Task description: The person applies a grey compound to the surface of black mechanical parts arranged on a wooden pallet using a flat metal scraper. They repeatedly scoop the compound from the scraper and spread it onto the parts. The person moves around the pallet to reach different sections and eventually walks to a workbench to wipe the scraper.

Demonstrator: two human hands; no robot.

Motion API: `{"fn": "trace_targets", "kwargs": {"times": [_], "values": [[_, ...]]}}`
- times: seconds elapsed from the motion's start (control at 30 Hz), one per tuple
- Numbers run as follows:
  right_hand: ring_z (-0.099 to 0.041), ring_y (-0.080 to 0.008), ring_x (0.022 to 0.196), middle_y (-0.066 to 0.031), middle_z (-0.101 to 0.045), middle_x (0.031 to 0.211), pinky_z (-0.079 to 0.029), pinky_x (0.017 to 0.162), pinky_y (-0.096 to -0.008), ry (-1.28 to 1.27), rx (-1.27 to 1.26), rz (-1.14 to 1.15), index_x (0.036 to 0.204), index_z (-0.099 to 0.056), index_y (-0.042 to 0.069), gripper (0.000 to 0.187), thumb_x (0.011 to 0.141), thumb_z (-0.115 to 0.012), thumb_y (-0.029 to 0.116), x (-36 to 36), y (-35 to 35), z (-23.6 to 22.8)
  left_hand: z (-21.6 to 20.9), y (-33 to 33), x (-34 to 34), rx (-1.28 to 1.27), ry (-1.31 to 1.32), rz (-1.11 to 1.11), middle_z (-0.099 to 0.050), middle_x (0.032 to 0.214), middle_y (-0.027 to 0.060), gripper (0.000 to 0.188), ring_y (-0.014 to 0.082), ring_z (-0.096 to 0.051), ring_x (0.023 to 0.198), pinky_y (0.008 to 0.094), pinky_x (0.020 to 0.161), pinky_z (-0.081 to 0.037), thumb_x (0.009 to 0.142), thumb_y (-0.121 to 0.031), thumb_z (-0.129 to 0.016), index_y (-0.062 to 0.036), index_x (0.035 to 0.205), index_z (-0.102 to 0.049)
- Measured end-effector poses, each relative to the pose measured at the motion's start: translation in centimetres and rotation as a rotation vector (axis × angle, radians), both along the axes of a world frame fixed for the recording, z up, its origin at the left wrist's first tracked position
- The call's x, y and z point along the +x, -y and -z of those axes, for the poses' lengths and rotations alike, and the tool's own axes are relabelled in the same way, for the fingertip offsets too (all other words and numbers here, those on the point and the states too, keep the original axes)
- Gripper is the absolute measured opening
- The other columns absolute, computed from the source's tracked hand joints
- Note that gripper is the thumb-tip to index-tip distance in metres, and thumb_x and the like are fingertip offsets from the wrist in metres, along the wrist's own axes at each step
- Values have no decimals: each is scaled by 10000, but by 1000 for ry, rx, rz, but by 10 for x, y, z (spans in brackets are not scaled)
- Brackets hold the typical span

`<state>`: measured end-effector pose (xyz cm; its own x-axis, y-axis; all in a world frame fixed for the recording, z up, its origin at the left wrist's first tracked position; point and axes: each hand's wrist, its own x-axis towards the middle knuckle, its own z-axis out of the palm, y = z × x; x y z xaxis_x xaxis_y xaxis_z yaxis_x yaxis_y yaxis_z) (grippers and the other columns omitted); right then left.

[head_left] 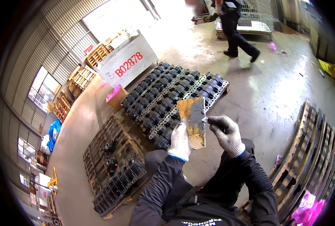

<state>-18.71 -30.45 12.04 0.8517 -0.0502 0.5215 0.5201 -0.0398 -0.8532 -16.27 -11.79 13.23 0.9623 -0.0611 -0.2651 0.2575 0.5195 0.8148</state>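
Observation:
My left hand (180, 141), in a white knit glove with a blue cuff, grips the left edge of a flat rectangular board (195, 122). The board is tilted up in front of me, its face part bare tan and part smeared dark grey. At its right edge my right hand (227, 136), in a similar glove with dark-stained fingers, pinches a small whitish scrap (205, 119). Whether that scrap is stuck to the board I cannot tell. Behind the board lie rows of black cylindrical metal parts (167, 90) with pale flanges full of holes.
Lower left, a wooden pallet (103, 150) carries a row of black parts (118, 184) and two loose ones. More pallets (307, 158) stand at right beside pink plastic (307, 211). Behind are a cardboard box (116, 98), a grey metal bin (128, 60), and a walking person (233, 30) near a wire cage (256, 17).

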Motion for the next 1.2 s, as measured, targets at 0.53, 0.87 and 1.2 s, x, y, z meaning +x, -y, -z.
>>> {"fn": "trace_targets", "kwargs": {"times": [0.53, 0.87, 1.2], "values": [[-604, -97, 765, -38, -687, 879, -507, 708, -243, -234, -91, 590, 1127, -670, -27, 173, 971, -614, 23, 75, 103, 14, 53, 51, 149, 381, 306, -7, -513, 844, -40, 269, 71, -421, 762, 237, 678, -390, 1072, -242, -508, -3, 988, -599], [-506, -84, 625, -19, -594, 752, -415, 560, -241, -686, 374, 343, 1030, -661, -8, 250, 1039, -561, 221, 75, 46, 34, 90, 91, 157, 372, 206, 65, -576, 775, 64, 423, 141, -498, 713, 343, 665, -442, 1055, -373, -508, 33, 998, -612], [-482, -80, 600, -11, -573, 714, -402, 547, -250, -739, 213, 320, 991, -663, -8, 233, 1028, -568, 202, 23, 52, 18, 84, 103, 136, 372, 164, 180, -595, 814, 41, 394, 135, -491, 719, 329, 674, -445, 1066, -363, -498, 5, 1015, -628]]}}
